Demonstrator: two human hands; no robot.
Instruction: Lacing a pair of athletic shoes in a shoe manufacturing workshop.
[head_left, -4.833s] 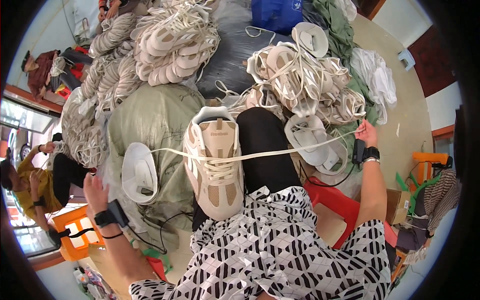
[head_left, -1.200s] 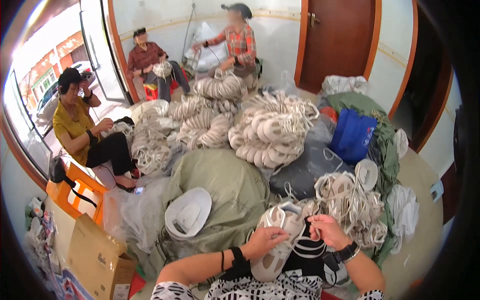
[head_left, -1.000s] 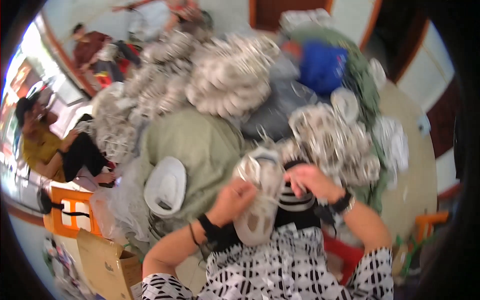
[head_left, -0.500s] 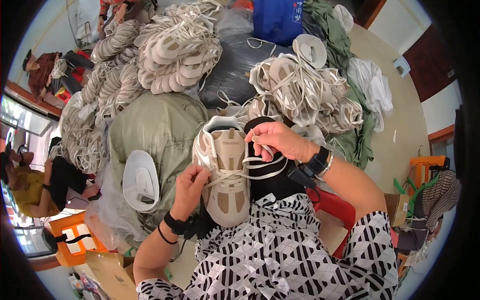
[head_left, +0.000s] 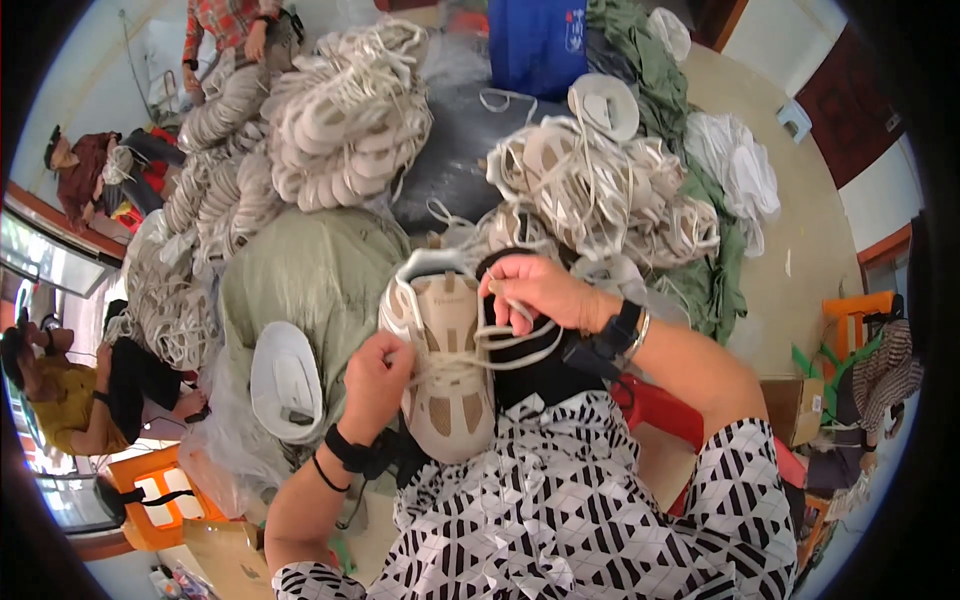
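A beige and white sneaker [head_left: 447, 305] rests on my lap, its toe toward me and its tongue upright. Pale shoelaces [head_left: 530, 355] cross over its front and loop out to the right, over my black-clad leg. My right hand [head_left: 545, 292] pinches a lace beside the sneaker's right upper edge. At the sneaker's left side, my left hand [head_left: 378, 375] is closed with its fingertips against the eyelet edge; whether it grips a lace there is hidden.
Left of the sneaker, a white shoe-shaped piece [head_left: 287, 380] lies against an olive wrapped bundle [head_left: 310, 262]. Sneaker uppers are heaped at the back left [head_left: 350, 120] and back right [head_left: 560, 185]. A blue bag [head_left: 535, 50] stands behind. Other people sit on the left [head_left: 70, 400].
My head view has shifted slightly. My right hand has turned a little and the lace loops beside it have changed shape. The left hand has curled tighter at the sneaker's side.
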